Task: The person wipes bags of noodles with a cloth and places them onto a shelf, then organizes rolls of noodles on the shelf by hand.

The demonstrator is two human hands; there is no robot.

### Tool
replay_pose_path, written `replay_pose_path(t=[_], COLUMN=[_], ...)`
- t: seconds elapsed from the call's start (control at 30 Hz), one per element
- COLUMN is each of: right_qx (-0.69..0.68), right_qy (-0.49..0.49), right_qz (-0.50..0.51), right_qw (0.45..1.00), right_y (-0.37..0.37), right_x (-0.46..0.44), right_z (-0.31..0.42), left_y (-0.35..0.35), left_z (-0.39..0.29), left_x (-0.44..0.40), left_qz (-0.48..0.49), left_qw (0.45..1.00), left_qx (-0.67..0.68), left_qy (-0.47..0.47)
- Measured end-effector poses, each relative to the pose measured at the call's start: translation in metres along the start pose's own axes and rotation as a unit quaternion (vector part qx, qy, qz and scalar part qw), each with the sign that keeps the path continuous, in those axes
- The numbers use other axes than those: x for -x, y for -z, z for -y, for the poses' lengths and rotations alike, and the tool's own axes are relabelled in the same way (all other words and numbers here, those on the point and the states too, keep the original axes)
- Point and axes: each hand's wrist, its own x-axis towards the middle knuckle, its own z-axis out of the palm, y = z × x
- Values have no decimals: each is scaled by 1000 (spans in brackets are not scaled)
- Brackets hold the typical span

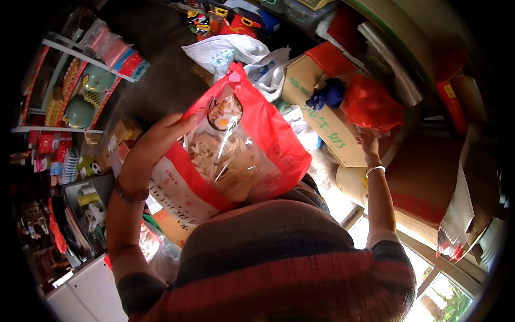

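My left hand (179,127) is closed on the edge of a large red and white food bag (289,147), held tilted in front of my body. Through its clear window show pale, flat dried pieces, and a bowl of food is printed near the top. On the other side, my right hand (368,145) reaches out to a crumpled red plastic bag (374,104). Its fingers are closed at the bag's lower edge, with the fingertips partly hidden. Beside that bag lies a dark blue plastic bag (328,93), over a cardboard box (316,121) with green printing.
White plastic bags (228,50) lie beyond the food bag. At left stands a shelf (70,129) with packaged goods. A large brown carton (429,172) is at right, near a bright window (445,298). A white cabinet (88,292) stands at lower left.
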Motion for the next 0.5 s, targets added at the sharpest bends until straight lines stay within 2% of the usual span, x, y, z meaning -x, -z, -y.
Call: replay_pose_path(t=[0.03,0.07,0.1,0.17,0.23,0.3,0.33,0.43,0.5], right_qx=[-143,-259,-230,-290,-385,-428,-448,-441,-447], right_qy=[-11,35,62,136,183,224,233,260,289], right_qz=[116,280,374,495,541,532,532,451,425], right_qw=[983,924,897,807,725,696,680,731,733], right_y=[-15,-27,-48,-75,-97,-113,-115,-125,-130], right_x=[27,47,67,120,145,152,158,173,177], right_z=[35,62,100,176,219,255,276,305,319], left_y=[4,11,14,10,15,27,30,37,40], left_z=[-1,2,-2,-16,-16,-23,-24,-27,-18], left_x=[0,-1,4,16,15,4,0,-7,-18], left_qz=[0,-26,-49,-93,-130,-142,-107,-138,-132], left_qw=[1000,999,998,987,969,956,943,919,889], left_qx=[19,22,32,50,120,208,269,320,382], left_qy=[0,7,-36,-122,-173,-152,-163,-184,-217])
